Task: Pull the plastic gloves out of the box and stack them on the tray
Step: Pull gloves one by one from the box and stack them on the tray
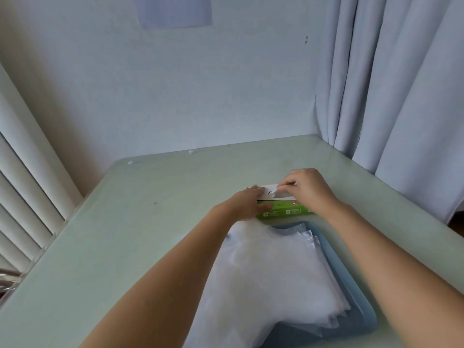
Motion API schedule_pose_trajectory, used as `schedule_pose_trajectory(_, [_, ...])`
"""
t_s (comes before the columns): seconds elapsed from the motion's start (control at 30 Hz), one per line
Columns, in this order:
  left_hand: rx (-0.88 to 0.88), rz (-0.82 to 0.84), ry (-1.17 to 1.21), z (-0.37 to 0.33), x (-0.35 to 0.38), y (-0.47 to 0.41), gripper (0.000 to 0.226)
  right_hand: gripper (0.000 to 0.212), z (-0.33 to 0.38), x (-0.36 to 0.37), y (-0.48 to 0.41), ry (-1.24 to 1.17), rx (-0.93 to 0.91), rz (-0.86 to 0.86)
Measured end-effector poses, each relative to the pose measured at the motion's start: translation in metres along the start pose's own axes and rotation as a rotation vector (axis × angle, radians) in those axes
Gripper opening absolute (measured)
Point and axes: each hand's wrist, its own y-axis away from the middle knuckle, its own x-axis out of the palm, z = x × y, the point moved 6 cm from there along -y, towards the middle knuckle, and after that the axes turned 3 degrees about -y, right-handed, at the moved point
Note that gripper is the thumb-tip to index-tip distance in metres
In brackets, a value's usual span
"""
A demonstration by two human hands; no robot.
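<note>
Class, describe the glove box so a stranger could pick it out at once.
On the pale green table, look just beyond the blue tray's far end. The box lies there, the only thing with a bright green side and white top.

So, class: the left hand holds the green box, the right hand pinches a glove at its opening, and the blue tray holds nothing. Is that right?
Not quite. In the head view the blue tray holds a pile of clear gloves, not nothing. The rest stands: the left hand holds the green box and the right hand pinches a glove at its opening.
</note>
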Motion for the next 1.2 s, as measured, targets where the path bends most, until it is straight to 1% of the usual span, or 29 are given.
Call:
schedule_pose_trajectory(0.07, [0.001,-0.010,0.013,0.001,0.001,-0.002,0.061,0.008,-0.003,0.001,0.002,-0.023,-0.007,-0.032])
schedule_pose_trajectory(0.23, [-0.006,-0.028,0.034,0.005,0.002,-0.006,0.063,0.008,0.004,0.002,0.004,0.081,-0.159,-0.175])
schedule_pose_trajectory(0.33, [-0.017,-0.025,0.043,0.008,0.002,-0.009,0.064,0.008,0.004,-0.005,0.003,0.067,-0.198,-0.255])
schedule_pose_trajectory(0.4, [-0.015,-0.026,0.042,0.009,0.001,-0.010,0.064,0.006,-0.002,-0.011,0.002,0.035,-0.178,-0.299])
schedule_pose_trajectory(0.57, [0.005,-0.033,0.028,0.009,0.001,-0.011,0.063,0.006,-0.024,-0.031,0.003,-0.080,-0.056,-0.389])
schedule_pose_trajectory(0.8, [0.006,-0.033,0.021,0.009,0.000,-0.010,0.063,0.008,-0.028,-0.045,0.005,-0.275,0.064,-0.493])
schedule_pose_trajectory(0.97, [0.010,-0.032,0.019,0.008,0.002,-0.011,0.061,0.012,-0.065,-0.061,0.012,-0.457,0.303,-0.695])
schedule_pose_trajectory(1.03, [0.008,-0.034,0.025,0.009,0.002,-0.011,0.061,0.010,-0.068,-0.064,0.014,-0.496,0.313,-0.710])
schedule_pose_trajectory(1.13, [0.001,-0.031,0.032,0.010,0.002,-0.012,0.061,0.007,-0.052,-0.065,0.008,-0.594,0.244,-0.701])
schedule_pose_trajectory(1.2, [0.000,-0.025,0.034,0.010,0.003,-0.013,0.060,0.007,-0.041,-0.070,0.004,-0.670,0.198,-0.730])
